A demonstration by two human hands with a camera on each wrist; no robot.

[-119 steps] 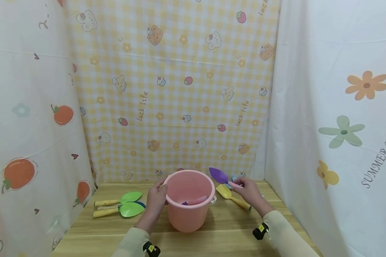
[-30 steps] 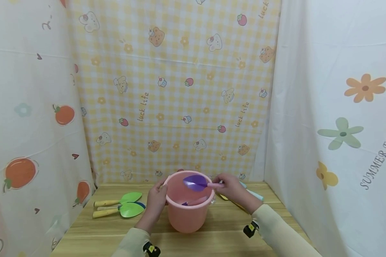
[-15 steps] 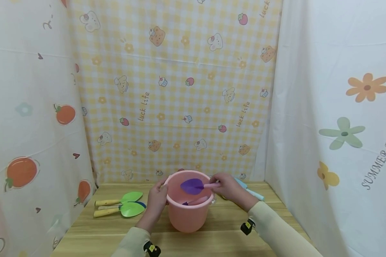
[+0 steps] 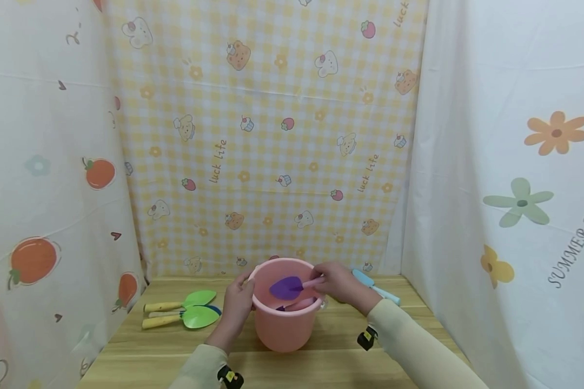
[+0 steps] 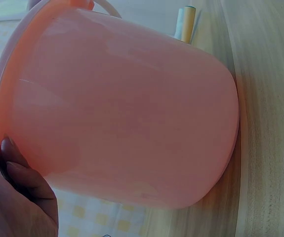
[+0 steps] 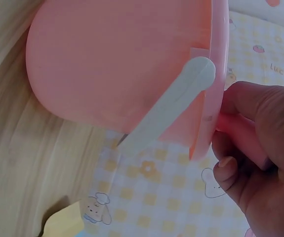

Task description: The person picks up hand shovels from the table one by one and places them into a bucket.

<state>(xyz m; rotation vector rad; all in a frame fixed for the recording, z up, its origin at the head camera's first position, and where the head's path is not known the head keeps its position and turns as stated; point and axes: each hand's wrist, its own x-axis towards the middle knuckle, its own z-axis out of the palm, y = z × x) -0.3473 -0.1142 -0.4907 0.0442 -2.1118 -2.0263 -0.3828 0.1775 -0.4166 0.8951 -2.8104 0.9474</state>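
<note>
A pink bucket (image 4: 284,330) stands upright on the wooden table. My left hand (image 4: 236,303) grips its left rim, the fingers curled at the rim in the left wrist view. With my right hand (image 4: 340,283) I hold a small trowel by its pink handle (image 6: 243,139). Its purple blade (image 4: 285,288) points left, in the bucket's mouth. Low inside the bucket lies another tool with a pink handle (image 4: 300,304) and a bit of purple showing; the front rim hides the rest. The bucket's white carrying handle (image 6: 169,106) hangs down on the right side.
Several green-bladed trowels (image 4: 199,317) with yellow handles lie at the left, a dark blue edge showing among them. Behind my right hand lies a light blue trowel (image 4: 363,277). A yellow blade (image 6: 65,221) shows in the right wrist view. Patterned cloths (image 4: 267,162) enclose the table.
My right hand has brought the purple trowel left from above the right-hand tools, over the bucket, and slightly down into its mouth. My left hand has stayed on the rim.
</note>
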